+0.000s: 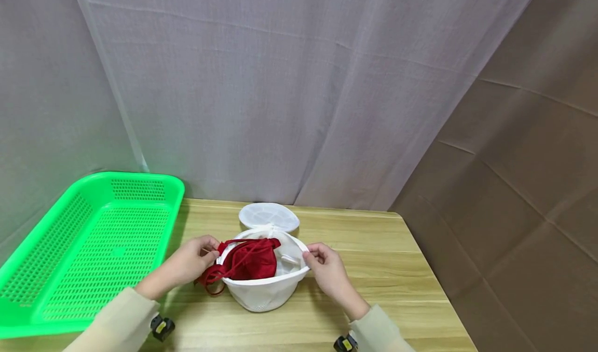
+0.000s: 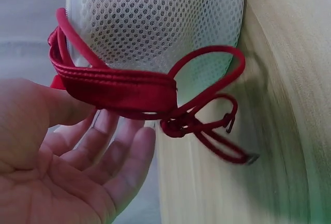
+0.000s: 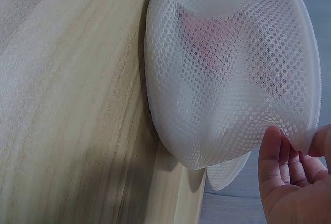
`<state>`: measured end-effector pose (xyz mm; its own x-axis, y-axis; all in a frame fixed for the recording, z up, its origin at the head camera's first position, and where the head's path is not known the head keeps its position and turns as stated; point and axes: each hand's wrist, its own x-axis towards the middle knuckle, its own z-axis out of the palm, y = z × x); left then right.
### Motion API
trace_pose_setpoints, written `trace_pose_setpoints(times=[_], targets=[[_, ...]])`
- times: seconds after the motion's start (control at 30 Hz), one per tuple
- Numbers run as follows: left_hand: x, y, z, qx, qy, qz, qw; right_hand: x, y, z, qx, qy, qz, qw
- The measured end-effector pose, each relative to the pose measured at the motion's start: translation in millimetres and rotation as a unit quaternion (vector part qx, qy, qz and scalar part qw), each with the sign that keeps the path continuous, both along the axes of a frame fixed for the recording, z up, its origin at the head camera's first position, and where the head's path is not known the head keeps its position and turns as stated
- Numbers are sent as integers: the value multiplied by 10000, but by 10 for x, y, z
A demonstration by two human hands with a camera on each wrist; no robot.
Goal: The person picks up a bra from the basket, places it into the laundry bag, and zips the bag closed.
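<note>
A white mesh laundry bag (image 1: 261, 295) stands on the table with its round lid (image 1: 268, 217) flipped back. Inside it lies a red satin bra (image 1: 252, 261), whose thin straps (image 2: 212, 87) hang out over the left rim. My left hand (image 1: 193, 258) pinches red fabric at that rim; in the left wrist view its other fingers are loosely spread below the red band. Thumb and index finger of my right hand (image 1: 329, 274) pinch the bag's right rim. Through the mesh (image 3: 222, 74) in the right wrist view, the red shows faintly.
On the left stands a large green plastic basket (image 1: 175, 206) with perforated walls. A grey curtain (image 1: 261, 108) hangs behind the wooden table (image 1: 388, 284), and brown cloth (image 1: 514, 186) closes off the right side.
</note>
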<state>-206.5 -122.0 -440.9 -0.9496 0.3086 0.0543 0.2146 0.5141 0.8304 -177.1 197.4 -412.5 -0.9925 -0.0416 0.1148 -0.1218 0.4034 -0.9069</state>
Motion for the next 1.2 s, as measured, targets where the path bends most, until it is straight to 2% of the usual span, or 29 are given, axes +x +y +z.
trace_pose_setpoints(times=[0.27, 0.5, 0.8, 0.9, 1.2], targets=[[-8, -13, 25, 154, 143, 203, 9996, -8, 9, -15, 6, -18, 27, 10000], [-12, -24, 96, 365, 281, 425, 9980, -16, 20, -32, -46, 28, 71, 10000], [-8, -5, 231, 781, 91, 481, 9957, 5, -3, -5, 51, -5, 46, 10000], [3, 41, 288, 892, 54, 463, 9949, 17, -17, 11, 92, 26, 76, 9999], [7, 326, 489, 1022, 389, 232, 9937, 35, -56, 28, 162, 40, 235, 9996]])
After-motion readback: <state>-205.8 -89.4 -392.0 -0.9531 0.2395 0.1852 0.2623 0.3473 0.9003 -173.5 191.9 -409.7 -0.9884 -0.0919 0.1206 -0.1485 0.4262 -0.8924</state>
